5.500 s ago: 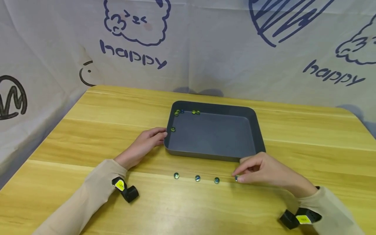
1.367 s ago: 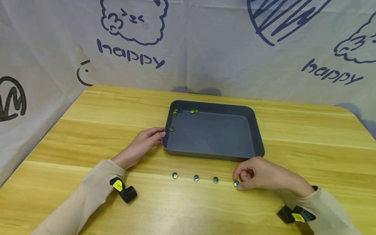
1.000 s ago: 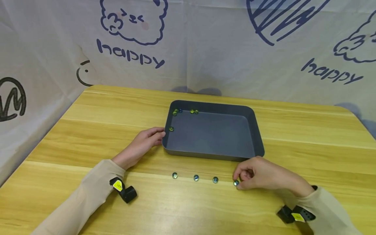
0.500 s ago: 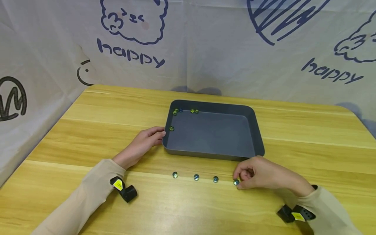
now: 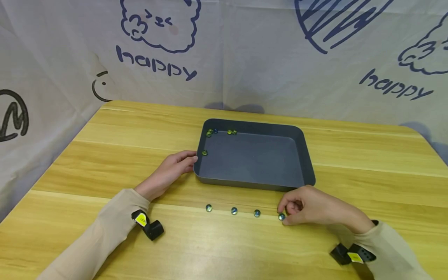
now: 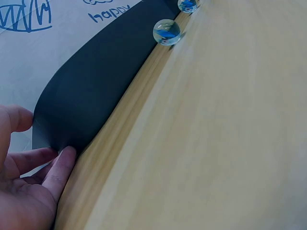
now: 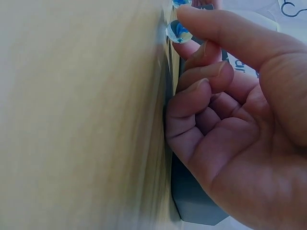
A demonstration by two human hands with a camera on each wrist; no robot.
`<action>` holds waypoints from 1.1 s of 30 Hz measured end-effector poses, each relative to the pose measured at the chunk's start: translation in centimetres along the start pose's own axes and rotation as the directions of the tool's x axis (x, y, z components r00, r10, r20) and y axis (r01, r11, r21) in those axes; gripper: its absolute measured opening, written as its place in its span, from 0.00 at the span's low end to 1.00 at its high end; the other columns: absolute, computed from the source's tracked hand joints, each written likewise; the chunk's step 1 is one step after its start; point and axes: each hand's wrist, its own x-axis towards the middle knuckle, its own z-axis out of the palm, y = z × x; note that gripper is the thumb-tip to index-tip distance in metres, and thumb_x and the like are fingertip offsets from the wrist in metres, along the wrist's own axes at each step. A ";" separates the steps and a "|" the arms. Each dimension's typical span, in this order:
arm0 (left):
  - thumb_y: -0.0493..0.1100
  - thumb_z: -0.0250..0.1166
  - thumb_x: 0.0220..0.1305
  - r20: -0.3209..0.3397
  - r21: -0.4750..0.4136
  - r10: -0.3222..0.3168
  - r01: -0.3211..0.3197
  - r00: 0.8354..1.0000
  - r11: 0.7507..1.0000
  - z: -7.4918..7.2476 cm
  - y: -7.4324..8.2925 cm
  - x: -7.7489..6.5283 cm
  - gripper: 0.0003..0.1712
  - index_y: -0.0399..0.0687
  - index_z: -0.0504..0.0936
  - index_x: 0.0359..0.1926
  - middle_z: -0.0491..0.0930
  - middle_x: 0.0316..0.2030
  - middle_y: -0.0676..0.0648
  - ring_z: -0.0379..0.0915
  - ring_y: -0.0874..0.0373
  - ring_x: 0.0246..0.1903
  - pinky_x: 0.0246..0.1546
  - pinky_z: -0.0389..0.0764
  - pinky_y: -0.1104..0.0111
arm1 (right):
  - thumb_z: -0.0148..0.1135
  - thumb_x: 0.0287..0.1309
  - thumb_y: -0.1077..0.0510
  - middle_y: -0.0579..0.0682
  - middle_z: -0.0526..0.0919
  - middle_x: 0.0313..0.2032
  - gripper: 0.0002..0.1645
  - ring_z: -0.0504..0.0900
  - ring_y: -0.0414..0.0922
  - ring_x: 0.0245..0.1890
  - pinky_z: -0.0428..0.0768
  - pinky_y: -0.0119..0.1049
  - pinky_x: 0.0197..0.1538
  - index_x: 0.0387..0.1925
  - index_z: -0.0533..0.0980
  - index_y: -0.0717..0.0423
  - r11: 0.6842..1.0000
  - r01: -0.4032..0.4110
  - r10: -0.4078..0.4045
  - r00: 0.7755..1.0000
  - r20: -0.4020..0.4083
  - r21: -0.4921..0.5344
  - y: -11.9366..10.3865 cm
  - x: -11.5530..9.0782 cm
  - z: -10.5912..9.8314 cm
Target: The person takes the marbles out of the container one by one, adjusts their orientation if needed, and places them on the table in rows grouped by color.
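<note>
My right hand [image 5: 309,206] is at the right end of a row of glass marbles. Its thumb and index finger pinch a clear marble with a blue swirl [image 7: 178,32], while the other fingers curl into the palm. To the left along the row lie three more marbles, the closest being a blue-green marble [image 5: 257,213]. My left hand [image 5: 171,171] rests its fingertips against the outer left wall of a dark grey tray [image 5: 252,184]; in the left wrist view the fingers [image 6: 62,165] touch the tray's corner. Inside the tray, several marbles sit along the left and back walls.
The wooden table [image 5: 210,249] carries everything, and the row of marbles lies just in front of the tray's near wall. A white cloth [image 5: 262,70] with drawings hangs behind the table and along its left side.
Since the oldest frame, the right hand has shifted slightly nearer the person and its fingers have curled in, showing more of the marble. The left hand keeps its place at the tray.
</note>
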 end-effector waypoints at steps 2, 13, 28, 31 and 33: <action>0.50 0.50 0.75 0.001 0.000 0.000 0.000 1.000 1.000 0.0 0.0 0.0 0.31 0.35 0.62 0.69 0.68 0.64 0.37 0.70 0.45 0.58 0.65 0.64 0.55 | 0.70 0.56 0.55 0.40 0.71 0.20 0.10 0.65 0.34 0.20 0.69 0.30 0.27 0.38 0.82 0.53 1.000 0.004 -0.004 1.000 0.002 0.014 0.0 0.0 0.0; 0.51 0.50 0.74 0.011 0.011 0.005 -0.005 1.000 1.000 -0.2 0.1 -0.2 0.32 0.36 0.62 0.70 0.65 0.66 0.37 0.68 0.45 0.60 0.66 0.62 0.54 | 0.65 0.60 0.63 0.43 0.72 0.22 0.11 0.64 0.38 0.18 0.67 0.33 0.20 0.44 0.80 0.61 0.989 0.113 -0.106 0.991 -0.078 0.092 -0.8 -1.3 -1.8; 0.50 0.50 0.74 0.016 -0.001 0.013 -0.013 1.000 1.000 0.0 -0.2 0.0 0.31 0.35 0.62 0.69 0.65 0.65 0.37 0.69 0.45 0.60 0.65 0.64 0.55 | 0.52 0.71 0.44 0.51 0.66 0.21 0.23 0.65 0.48 0.23 0.67 0.42 0.39 0.44 0.78 0.61 0.986 -0.160 0.167 0.926 -0.339 0.050 -6.9 5.9 -9.4; 0.50 0.50 0.74 0.014 0.002 0.018 -0.018 1.000 1.000 -0.1 -0.2 0.1 0.31 0.34 0.62 0.69 0.65 0.65 0.37 0.69 0.45 0.60 0.65 0.64 0.55 | 0.53 0.70 0.44 0.50 0.67 0.19 0.22 0.65 0.47 0.21 0.68 0.42 0.39 0.39 0.80 0.59 0.980 -0.198 0.183 0.912 -0.367 -0.003 -7.5 8.7 -10.3; 0.50 0.51 0.74 0.011 0.002 0.015 -0.015 1.000 1.000 -0.1 -0.2 0.1 0.31 0.34 0.62 0.69 0.65 0.65 0.37 0.69 0.45 0.59 0.65 0.64 0.55 | 0.56 0.68 0.45 0.49 0.68 0.18 0.20 0.66 0.47 0.20 0.68 0.42 0.39 0.35 0.81 0.57 0.974 -0.224 0.192 0.904 -0.381 -0.042 -7.6 10.6 -10.4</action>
